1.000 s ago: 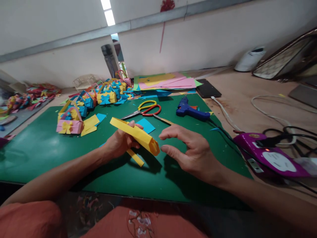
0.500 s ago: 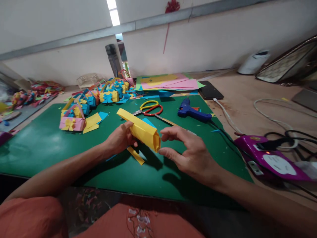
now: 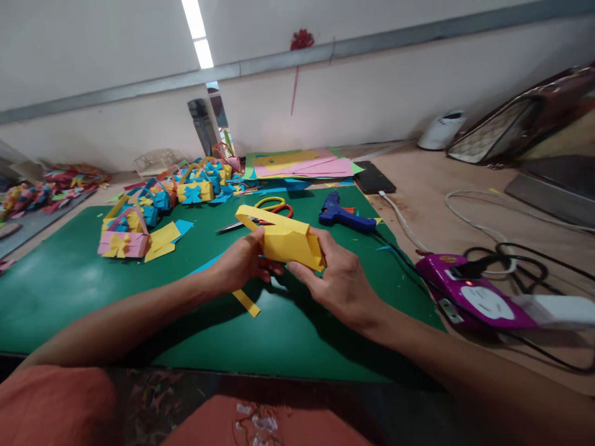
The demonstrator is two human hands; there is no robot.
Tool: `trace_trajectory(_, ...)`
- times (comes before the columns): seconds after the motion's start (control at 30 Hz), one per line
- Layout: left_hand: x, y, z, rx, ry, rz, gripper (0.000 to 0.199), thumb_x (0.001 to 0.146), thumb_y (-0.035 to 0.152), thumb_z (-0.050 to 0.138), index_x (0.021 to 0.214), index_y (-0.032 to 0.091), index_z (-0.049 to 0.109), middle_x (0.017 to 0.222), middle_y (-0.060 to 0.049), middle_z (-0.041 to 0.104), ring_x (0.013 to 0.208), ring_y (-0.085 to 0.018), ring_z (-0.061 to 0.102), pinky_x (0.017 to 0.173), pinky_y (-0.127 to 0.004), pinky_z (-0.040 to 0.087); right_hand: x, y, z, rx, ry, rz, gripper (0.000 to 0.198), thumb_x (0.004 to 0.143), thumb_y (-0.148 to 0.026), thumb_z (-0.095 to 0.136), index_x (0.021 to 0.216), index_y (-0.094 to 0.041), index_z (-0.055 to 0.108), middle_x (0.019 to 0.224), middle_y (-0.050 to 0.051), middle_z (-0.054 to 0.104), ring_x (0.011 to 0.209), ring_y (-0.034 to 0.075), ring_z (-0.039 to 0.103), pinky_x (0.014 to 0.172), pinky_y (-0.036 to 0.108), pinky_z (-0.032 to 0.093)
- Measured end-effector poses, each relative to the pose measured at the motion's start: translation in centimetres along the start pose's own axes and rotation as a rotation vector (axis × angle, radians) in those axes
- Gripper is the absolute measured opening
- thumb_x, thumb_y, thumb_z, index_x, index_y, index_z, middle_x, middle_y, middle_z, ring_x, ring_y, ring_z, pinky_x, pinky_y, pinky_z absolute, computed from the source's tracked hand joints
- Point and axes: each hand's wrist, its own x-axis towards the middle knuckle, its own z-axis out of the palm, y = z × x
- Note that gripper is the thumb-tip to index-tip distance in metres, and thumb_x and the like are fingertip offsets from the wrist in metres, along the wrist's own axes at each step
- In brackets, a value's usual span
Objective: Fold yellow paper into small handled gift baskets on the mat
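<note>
A folded yellow paper piece [image 3: 290, 243], shaped like a small box with a long flap at its upper left, is held above the green mat. My left hand [image 3: 242, 263] grips its left end, thumb on the near face and fingers underneath. At the right end, the fingers of my right hand [image 3: 337, 275] lie behind the paper and the thumb presses below it. A narrow yellow paper strip [image 3: 246, 303] lies on the mat under my left hand. Just beyond the paper are scissors [image 3: 274, 209] with yellow and red handles, partly hidden by it.
Small paper baskets [image 3: 123, 241] stand at the left beside yellow paper pieces [image 3: 162, 241]. Coloured sheets [image 3: 302, 165] are stacked at the back. To the right lie a blue glue gun [image 3: 346, 214], a phone [image 3: 374, 178] and a purple power strip [image 3: 478, 294] with trailing cords.
My right hand has closed onto the paper's right end, where it was apart before. The paper has turned more level, its long flap now bent away from the body. The camera view has shifted slightly.
</note>
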Motion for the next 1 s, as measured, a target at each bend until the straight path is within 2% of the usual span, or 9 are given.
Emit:
trace_trajectory(0.17, -0.3, 0.1, -1.2, 0.391, 0.007, 0.184, 0.048, 0.085, 0.051, 0.042, 0.103, 0.010, 0.060, 0.096, -0.014, 0.064, 0.062, -0.015, 0.062, 0.042, -0.019, 0.042, 0.2, 0.7, 0.0, -0.023, 0.039, 0.012, 0.025, 0.078, -0.023, 0.058, 0.101, -0.015, 0.053, 0.083, 0.007, 0.065, 0.068, 0.019, 0.060, 0.057, 0.029, 0.044)
trace_trajectory(0.27, -1.7, 0.5, -1.6, 0.810, 0.100, 0.284, 0.040, 0.088, 0.043, 0.040, 0.090, 0.010, 0.064, 0.075, -0.008, 0.064, 0.062, -0.015, 0.060, 0.046, -0.019, 0.041, 0.2, 1.1, 0.2, -0.010, 0.029, 0.038, 0.023, 0.077, -0.022, 0.059, 0.098, -0.015, 0.054, 0.079, 0.005, 0.064, 0.064, 0.017, 0.057, 0.056, 0.027, 0.042)
trace_trajectory(0.3, -2.2, 0.6, -1.5, 1.004, 0.129, 0.385, 0.033, 0.087, 0.038, 0.044, 0.086, 0.012, 0.065, 0.069, -0.005, 0.064, 0.058, -0.013, 0.057, 0.047, -0.019, 0.040, 0.3, 1.2, 0.3, -0.007, 0.026, 0.046, 0.022, 0.076, -0.022, 0.059, 0.097, -0.015, 0.055, 0.077, 0.004, 0.063, 0.063, 0.016, 0.057, 0.056, 0.027, 0.042)
trace_trajectory(0.37, -3.3, 0.7, -1.3, 1.271, 0.235, 0.703, 0.023, 0.084, 0.031, 0.051, 0.081, 0.013, 0.065, 0.069, -0.003, 0.064, 0.056, -0.010, 0.054, 0.052, -0.021, 0.041, 0.3, 1.2, 0.6, -0.009, 0.020, 0.051, 0.021, 0.076, -0.022, 0.059, 0.096, -0.015, 0.056, 0.076, 0.004, 0.063, 0.061, 0.016, 0.056, 0.055, 0.026, 0.042)
trace_trajectory(0.47, -4.2, 0.6, -0.6, 1.375, 0.303, 1.121, 0.011, 0.083, 0.023, 0.056, 0.085, 0.014, 0.062, 0.076, -0.004, 0.065, 0.058, -0.008, 0.054, 0.053, -0.019, 0.042, 0.2, 1.1, 0.9, -0.023, 0.012, 0.010, 0.022, 0.078, -0.024, 0.058, 0.097, -0.015, 0.055, 0.078, 0.005, 0.064, 0.063, 0.017, 0.057, 0.056, 0.027, 0.043)
trace_trajectory(0.57, -4.2, 0.5, 0.1, 1.400, 0.339, 1.331, 0.009, 0.082, 0.020, 0.058, 0.089, 0.015, 0.060, 0.076, -0.003, 0.063, 0.056, -0.007, 0.052, 0.051, -0.017, 0.041, -0.1, 1.0, 1.1, -0.048, 0.009, -0.060, 0.026, 0.079, -0.026, 0.056, 0.103, -0.015, 0.054, 0.086, 0.008, 0.066, 0.069, 0.019, 0.061, 0.059, 0.030, 0.046)
trace_trajectory(0.7, -4.1, 0.4, 0.7, 1.399, 0.333, 1.386, 0.011, 0.083, 0.021, 0.057, 0.093, 0.015, 0.061, 0.067, 0.001, 0.060, 0.050, -0.005, 0.048, 0.046, -0.016, 0.037, -0.6, 0.9, 1.3, -0.143, 0.017, -0.179, 0.031, 0.081, -0.025, 0.054, 0.110, -0.012, 0.052, 0.095, 0.012, 0.067, 0.081, 0.024, 0.064, 0.064, 0.032, 0.048)
trace_trajectory(0.83, -4.5, 0.3, 1.2, 1.417, 0.295, 1.348, 0.009, 0.083, 0.017, 0.057, 0.090, 0.017, 0.063, 0.060, 0.003, 0.060, 0.049, -0.006, 0.050, 0.046, -0.017, 0.036, -1.0, 0.6, 1.1, -0.281, 0.013, -0.276, 0.032, 0.084, -0.022, 0.050, 0.113, -0.009, 0.051, 0.087, 0.010, 0.067, 0.073, 0.021, 0.063, 0.057, 0.029, 0.044)
trace_trajectory(1.0, -5.0, 0.6, 1.6, 1.504, 0.292, 1.277, 0.009, 0.084, 0.016, 0.055, 0.085, 0.017, 0.064, 0.061, 0.002, 0.063, 0.052, -0.008, 0.055, 0.048, -0.018, 0.038, -1.2, 0.4, 1.0, -0.407, 0.014, -0.372, 0.033, 0.087, -0.019, 0.044, 0.115, -0.004, 0.051, 0.077, 0.009, 0.066, 0.067, 0.020, 0.061, 0.055, 0.029, 0.041)
